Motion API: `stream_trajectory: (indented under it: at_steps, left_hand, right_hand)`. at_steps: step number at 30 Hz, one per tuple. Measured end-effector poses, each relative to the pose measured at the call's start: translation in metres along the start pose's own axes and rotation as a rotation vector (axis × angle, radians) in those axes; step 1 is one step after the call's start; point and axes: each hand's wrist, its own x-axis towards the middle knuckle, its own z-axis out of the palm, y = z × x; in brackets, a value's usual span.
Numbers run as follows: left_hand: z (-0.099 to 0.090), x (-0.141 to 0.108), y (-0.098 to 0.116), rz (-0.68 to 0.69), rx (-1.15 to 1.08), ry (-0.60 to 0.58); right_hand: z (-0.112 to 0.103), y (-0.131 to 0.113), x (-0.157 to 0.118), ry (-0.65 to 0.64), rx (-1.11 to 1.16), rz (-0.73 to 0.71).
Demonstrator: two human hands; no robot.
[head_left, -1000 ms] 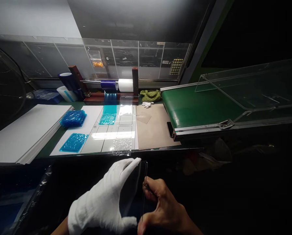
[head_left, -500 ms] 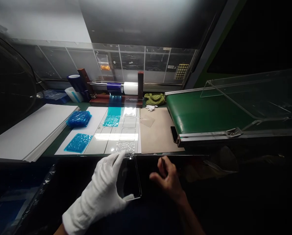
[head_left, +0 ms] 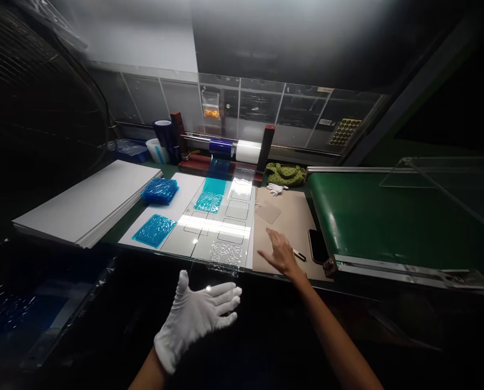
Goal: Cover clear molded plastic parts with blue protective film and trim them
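My left hand (head_left: 201, 311), in a white glove, is open in front of the table edge, palm up with fingers spread; a faint transparent sheet may lie by it, too dark to tell. Bare, my right hand (head_left: 280, 253) hovers over or rests on the brown board (head_left: 262, 238), its fingers apart. Beside it on the board lies a dark-tipped pen-like tool (head_left: 299, 254). A clear square film (head_left: 268, 211) is farther back. Blue film (head_left: 210, 195) and clear film (head_left: 228, 252) hang from the rolls onto the marked sheet (head_left: 189, 238).
Blue film pieces (head_left: 155, 230) and a thicker blue stack (head_left: 159, 191) lie left of centre, by a white paper stack (head_left: 91, 200). At the back stands a roll holder (head_left: 266, 149). A phone (head_left: 317, 245) lies beside the green conveyor (head_left: 372, 216).
My left hand has opened from around a clear, dark-framed panel and turned palm up. My right hand has moved up over the brown board, where the pen-like tool now shows. The view has shifted.
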Motion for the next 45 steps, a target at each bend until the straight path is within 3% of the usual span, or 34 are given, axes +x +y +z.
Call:
stream_trajectory:
  at_steps: [2,5,9,16,23,28,34,45]
  left_hand:
    - [-0.002,0.007,0.004,-0.015,-0.062,-0.003]
    - [-0.001,0.019,0.010,-0.027,-0.111,-0.042]
    - [0.000,0.035,0.016,-0.022,-0.146,-0.131]
    - [-0.012,0.059,0.036,-0.008,-0.174,-0.205]
    - [-0.078,0.046,0.031,-0.103,-0.426,0.054]
    - [-0.106,0.033,0.021,-0.123,-0.556,0.092]
    - [-0.119,0.033,0.018,-0.081,-0.556,0.065]
    - [-0.141,0.035,0.014,-0.037,-0.383,-0.002]
  right_hand:
    - [-0.010,-0.036,-0.010,0.040,0.146,-0.199]
    - [-0.018,-0.081,-0.022,-0.041,0.261,-0.412]
    - [-0.011,-0.105,-0.019,-0.147,0.282,-0.465]
    - [0.005,-0.094,0.010,-0.135,0.214,-0.418]
    - [0.046,-0.056,0.083,-0.009,-0.114,-0.242]
    - [0.082,-0.037,0.121,-0.030,-0.244,-0.244]
    - [0.103,-0.033,0.132,-0.080,-0.264,-0.284]
    - [0.113,-0.030,0.137,-0.170,-0.274,-0.309]
